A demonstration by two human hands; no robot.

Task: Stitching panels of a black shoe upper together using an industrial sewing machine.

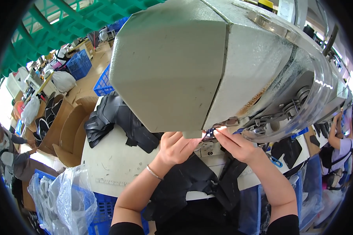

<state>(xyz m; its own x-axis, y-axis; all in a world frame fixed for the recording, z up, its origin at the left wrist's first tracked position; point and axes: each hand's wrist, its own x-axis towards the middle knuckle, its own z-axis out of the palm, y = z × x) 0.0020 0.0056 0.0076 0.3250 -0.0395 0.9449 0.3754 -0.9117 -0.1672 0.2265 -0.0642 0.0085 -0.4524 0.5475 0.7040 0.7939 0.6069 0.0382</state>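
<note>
A large grey-green sewing machine head fills the upper middle, above both hands. Under its lower edge, my left hand has its fingers bent inward, their tips partly hidden by the machine. Opposite it, my right hand pinches with thumb and fingers close to the needle area. Between the fingertips shows a small dark piece, too small to make out. Black sheet pieces lie below my hands and hang over the table's near edge. Another heap of black pieces rests on the table to the left.
The white table curves round my front. A blue crate with clear plastic bags stands at lower left, with cardboard boxes beyond. A green plastic basket overhangs the upper left. Small scissors with blue handles lie right. People work on both sides.
</note>
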